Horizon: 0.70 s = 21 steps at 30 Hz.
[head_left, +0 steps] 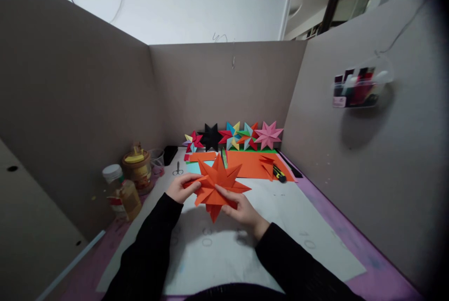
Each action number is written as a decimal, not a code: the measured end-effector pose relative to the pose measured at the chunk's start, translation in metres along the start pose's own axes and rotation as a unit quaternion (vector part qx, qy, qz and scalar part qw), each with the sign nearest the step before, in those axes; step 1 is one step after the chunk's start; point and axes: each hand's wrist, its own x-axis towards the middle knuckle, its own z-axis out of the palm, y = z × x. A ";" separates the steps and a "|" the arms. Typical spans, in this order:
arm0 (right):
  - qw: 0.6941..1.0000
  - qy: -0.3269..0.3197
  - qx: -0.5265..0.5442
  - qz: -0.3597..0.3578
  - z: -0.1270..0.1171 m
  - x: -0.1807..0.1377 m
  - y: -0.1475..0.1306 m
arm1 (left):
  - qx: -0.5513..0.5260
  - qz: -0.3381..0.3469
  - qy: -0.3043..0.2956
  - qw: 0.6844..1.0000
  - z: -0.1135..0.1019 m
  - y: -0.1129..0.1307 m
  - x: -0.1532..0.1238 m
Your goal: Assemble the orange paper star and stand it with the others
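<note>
An orange folded-paper star (219, 177) with several points is held up over the white sheet, between both hands. My left hand (183, 188) pinches a point on its left side, thumb in front and fingers behind. On the lower right of the star, my right hand (243, 207) is closed, its thumb or a finger pressed near the centre. Part of the star's lower edge is covered by the right hand. Behind it lie orange paper sheets (245, 170) and a small folded orange piece (267, 166).
Finished paper stars, among them a black star (211, 136) and a pink star (269, 135), lean along the back panel. A yellow-and-black cutter (279, 174) lies right; scissors (177, 169) lie left. A glue bottle (122, 193) and a brown tub (138, 170) stand by the left panel.
</note>
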 end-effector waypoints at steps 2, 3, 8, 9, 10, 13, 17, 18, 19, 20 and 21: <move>1.000 0.004 0.003 0.003 0.000 0.000 -0.001 | 0.030 0.015 0.015 0.999 0.000 -0.001 0.000; 1.000 0.004 0.006 0.006 0.001 0.000 -0.001 | 0.038 0.016 0.023 0.999 0.000 -0.002 0.000; 1.000 0.010 0.011 0.018 0.002 -0.001 -0.002 | 0.041 -0.022 0.053 0.997 0.004 -0.007 -0.002; 1.000 0.013 0.009 0.017 0.002 -0.001 -0.002 | 0.044 -0.028 0.058 0.997 0.005 -0.008 -0.002; 1.000 0.015 0.007 0.015 0.002 -0.001 -0.001 | 0.045 -0.036 0.064 0.996 0.005 -0.009 -0.002; 1.000 0.015 0.007 0.007 0.001 -0.001 -0.001 | 0.033 -0.073 0.075 0.994 0.005 -0.011 -0.001; 1.000 0.000 0.017 0.010 0.000 -0.001 -0.002 | 0.042 -0.114 0.045 0.991 0.005 -0.007 0.001; 1.000 -0.005 0.020 0.009 0.000 -0.001 -0.002 | 0.055 -0.110 0.035 0.992 0.006 -0.005 0.001; 1.000 -0.009 0.022 0.009 0.000 -0.001 -0.002 | 0.070 -0.103 0.029 0.992 0.007 -0.003 0.002; 1.000 -0.012 0.024 0.008 0.000 -0.001 -0.003 | 0.083 -0.096 0.026 0.992 0.008 -0.001 0.002; 1.000 -0.012 0.024 0.008 0.000 -0.001 -0.003 | 0.091 -0.092 0.029 0.991 0.009 0.000 0.003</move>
